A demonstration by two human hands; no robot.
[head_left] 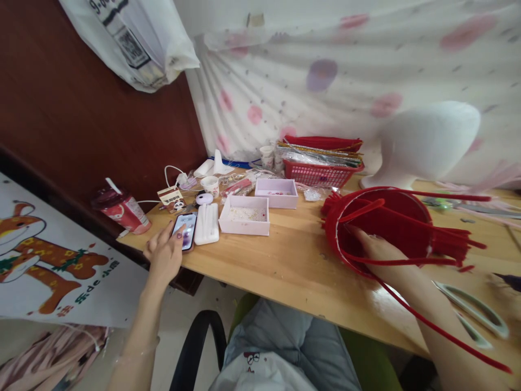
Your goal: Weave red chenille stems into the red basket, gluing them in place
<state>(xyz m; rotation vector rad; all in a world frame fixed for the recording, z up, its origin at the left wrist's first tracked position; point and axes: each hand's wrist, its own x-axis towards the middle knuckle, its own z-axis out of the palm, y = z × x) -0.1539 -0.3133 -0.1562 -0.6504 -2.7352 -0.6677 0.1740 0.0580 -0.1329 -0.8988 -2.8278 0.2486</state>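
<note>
My left hand (166,251) is at the desk's left end, its index finger touching the lit screen of a smartphone (189,231). The fingers are spread and grip nothing. My right hand (372,247) reaches inside a red fuzzy hoop (334,228) that looks made of pipe cleaners, with its thumb against the inner left wall. The other fingers are mostly hidden, but the hand appears to hold the hoop at that side. Bundled red stems stick out at the right, and one long stem trails over my right forearm.
Beside the phone lie a white case (207,224) and two pale boxes, the nearer box (244,225) holding beads. A red basket (319,172), a white head form (427,136) and a drink cup (126,212) stand around. Pale-handled scissors (474,309) lie at the right.
</note>
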